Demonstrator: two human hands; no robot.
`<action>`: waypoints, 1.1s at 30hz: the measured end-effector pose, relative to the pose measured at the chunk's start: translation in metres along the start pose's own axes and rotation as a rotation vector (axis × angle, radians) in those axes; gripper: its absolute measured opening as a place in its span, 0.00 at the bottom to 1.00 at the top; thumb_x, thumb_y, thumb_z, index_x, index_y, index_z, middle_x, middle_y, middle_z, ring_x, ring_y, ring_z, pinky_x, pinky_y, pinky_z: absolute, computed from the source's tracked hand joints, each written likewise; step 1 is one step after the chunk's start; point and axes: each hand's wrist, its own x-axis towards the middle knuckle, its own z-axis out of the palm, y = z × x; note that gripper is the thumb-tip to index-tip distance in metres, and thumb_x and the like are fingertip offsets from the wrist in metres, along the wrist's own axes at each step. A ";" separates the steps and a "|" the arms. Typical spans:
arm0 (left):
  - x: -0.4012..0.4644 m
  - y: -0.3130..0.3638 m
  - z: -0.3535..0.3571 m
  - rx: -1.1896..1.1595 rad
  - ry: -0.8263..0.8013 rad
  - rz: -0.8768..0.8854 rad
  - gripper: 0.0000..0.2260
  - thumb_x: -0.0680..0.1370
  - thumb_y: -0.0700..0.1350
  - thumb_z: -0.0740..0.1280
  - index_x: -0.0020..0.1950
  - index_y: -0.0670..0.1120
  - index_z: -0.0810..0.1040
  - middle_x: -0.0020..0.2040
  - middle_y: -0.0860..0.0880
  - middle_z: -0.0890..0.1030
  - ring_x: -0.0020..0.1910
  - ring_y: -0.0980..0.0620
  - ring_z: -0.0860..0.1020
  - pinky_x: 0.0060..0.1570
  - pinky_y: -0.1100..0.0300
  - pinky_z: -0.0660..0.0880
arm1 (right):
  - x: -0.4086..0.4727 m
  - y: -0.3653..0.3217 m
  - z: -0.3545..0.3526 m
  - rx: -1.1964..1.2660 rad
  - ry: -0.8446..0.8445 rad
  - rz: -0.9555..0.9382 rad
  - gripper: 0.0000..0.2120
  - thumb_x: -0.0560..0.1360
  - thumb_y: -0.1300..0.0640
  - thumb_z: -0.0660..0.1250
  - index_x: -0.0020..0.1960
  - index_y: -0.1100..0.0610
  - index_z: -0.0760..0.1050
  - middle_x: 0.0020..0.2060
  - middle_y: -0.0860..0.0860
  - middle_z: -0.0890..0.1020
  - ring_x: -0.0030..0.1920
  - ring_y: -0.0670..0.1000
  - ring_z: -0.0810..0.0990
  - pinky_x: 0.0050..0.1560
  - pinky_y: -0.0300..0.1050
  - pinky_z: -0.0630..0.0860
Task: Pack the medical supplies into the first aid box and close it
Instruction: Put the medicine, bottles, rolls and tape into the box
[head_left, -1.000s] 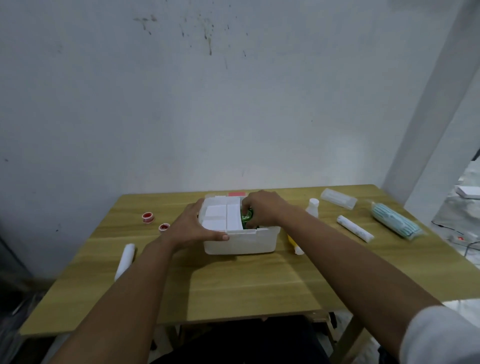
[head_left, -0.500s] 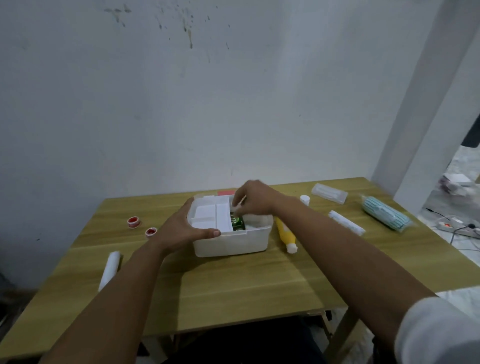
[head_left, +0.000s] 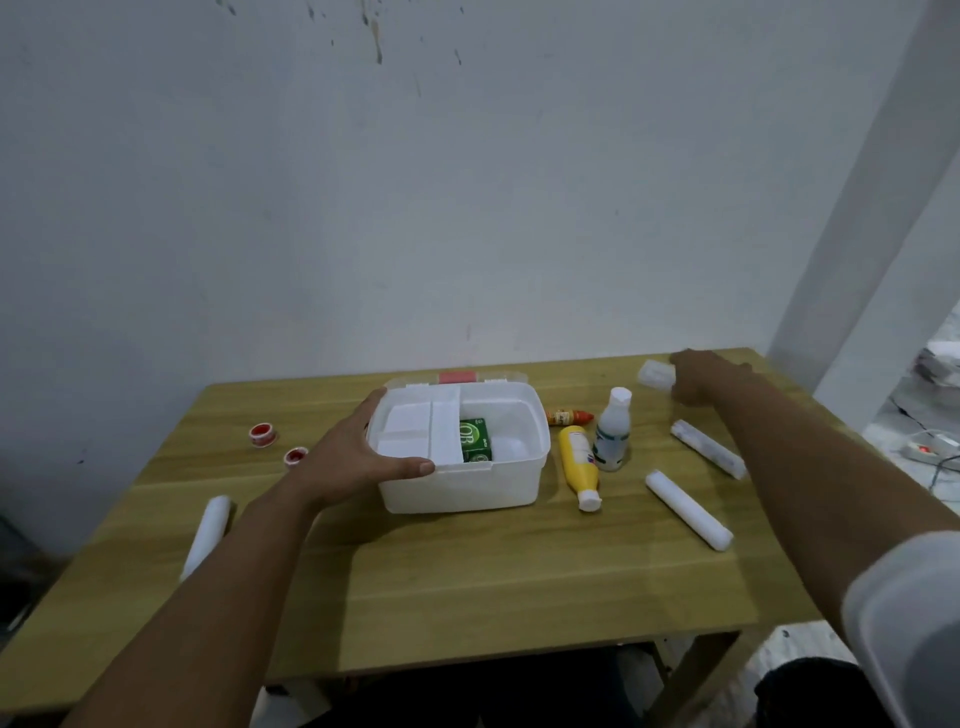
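Head cam: first aid box (head_left: 460, 480) sits open mid-table (head_left: 467, 587), green carton (head_left: 475, 440) inside beside a white tray insert. Left hand (head_left: 358, 457) grips box's left rim, thumb over the front edge. Right hand (head_left: 696, 382) far right-back of box, closed on a clear packet (head_left: 655, 375). Just right of box: yellow bottle (head_left: 579, 466) lying down, white bottle (head_left: 613, 431) upright, 2 white rolls (head_left: 688, 509) further right. Left of box: 2 red tape rolls (head_left: 263, 434).
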 end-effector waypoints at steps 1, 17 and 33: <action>0.000 -0.001 0.000 0.001 0.001 -0.004 0.51 0.63 0.62 0.82 0.80 0.61 0.59 0.71 0.59 0.73 0.67 0.54 0.72 0.50 0.64 0.74 | 0.001 0.001 0.007 -0.074 -0.061 0.049 0.31 0.73 0.49 0.67 0.75 0.51 0.65 0.71 0.53 0.74 0.71 0.58 0.72 0.73 0.67 0.59; 0.001 0.001 -0.002 0.032 -0.011 -0.015 0.51 0.60 0.67 0.81 0.79 0.63 0.61 0.71 0.58 0.74 0.68 0.52 0.73 0.60 0.52 0.77 | -0.023 -0.006 -0.003 0.250 0.127 0.037 0.22 0.71 0.57 0.69 0.65 0.56 0.76 0.61 0.56 0.79 0.64 0.61 0.76 0.70 0.69 0.64; -0.003 0.005 -0.004 0.000 -0.015 -0.016 0.49 0.62 0.64 0.82 0.79 0.60 0.63 0.69 0.58 0.75 0.66 0.51 0.74 0.53 0.58 0.76 | -0.167 -0.151 -0.076 -0.078 -0.001 -0.722 0.24 0.70 0.56 0.78 0.65 0.50 0.80 0.62 0.49 0.80 0.62 0.52 0.77 0.61 0.50 0.75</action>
